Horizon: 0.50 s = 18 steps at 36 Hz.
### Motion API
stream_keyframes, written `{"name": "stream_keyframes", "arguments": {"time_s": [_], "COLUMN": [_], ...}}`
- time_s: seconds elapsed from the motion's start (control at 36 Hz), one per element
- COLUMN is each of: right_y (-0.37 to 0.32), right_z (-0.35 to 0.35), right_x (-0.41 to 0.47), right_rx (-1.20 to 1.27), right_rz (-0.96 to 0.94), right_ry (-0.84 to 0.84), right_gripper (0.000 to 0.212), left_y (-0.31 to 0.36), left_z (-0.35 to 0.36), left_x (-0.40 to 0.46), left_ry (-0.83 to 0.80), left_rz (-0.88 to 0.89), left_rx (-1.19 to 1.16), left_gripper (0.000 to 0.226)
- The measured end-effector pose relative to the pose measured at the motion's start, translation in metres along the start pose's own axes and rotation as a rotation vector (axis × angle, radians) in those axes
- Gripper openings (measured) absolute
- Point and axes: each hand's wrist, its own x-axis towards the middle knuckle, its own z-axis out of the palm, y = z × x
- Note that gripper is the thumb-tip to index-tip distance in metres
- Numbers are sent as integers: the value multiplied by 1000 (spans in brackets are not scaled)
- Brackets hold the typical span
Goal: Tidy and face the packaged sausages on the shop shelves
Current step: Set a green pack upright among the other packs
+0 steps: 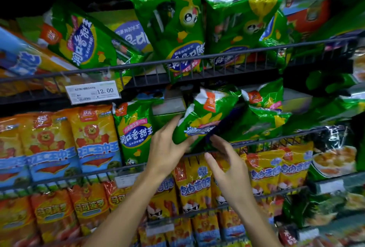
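Observation:
A green sausage pack (pixel 205 120) lies tilted on the middle shelf, its top leaning right. My left hand (pixel 167 148) grips its lower left end, fingers curled round the edge. My right hand (pixel 227 165) is just below and right of it, fingers spread, fingertips touching the pack's dark underside. An upright green pack (pixel 134 130) stands to the left. More green packs (pixel 262 116) lie slumped to the right. On the upper shelf several green packs (pixel 173 25) stand crooked or upside down.
Wire shelf rails (pixel 217 59) run across each level. A price tag reading 12.00 (pixel 92 92) hangs on the upper rail. Orange and blue packs (pixel 59 142) fill the left of the middle shelf; yellow packs (pixel 193 183) line the shelf below.

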Motion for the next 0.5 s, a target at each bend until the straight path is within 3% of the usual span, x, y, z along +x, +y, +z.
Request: {"name": "stream_keyframes", "arguments": {"time_s": [0.06,0.22,0.36,0.5], "right_y": [-3,-12,-16,-6], "right_z": [3,11,12,15], "right_x": [5,17,26,33], "right_rx": [92,276,330,351], "right_rz": [3,-51,-88,-67], "right_ry": [-2,-102,-206,-166], "right_gripper": [53,51,50,45], "left_y": [8,13,14,13], "left_z": [-8,-22,-21,-14], "left_x": [-4,-11,-13,-14], "left_ry": [16,67,112,104], "left_rz": [-34,-38,-79,-151], "left_rx": [-216,-425,-494,-510], "left_gripper": [56,53,50,47]}}
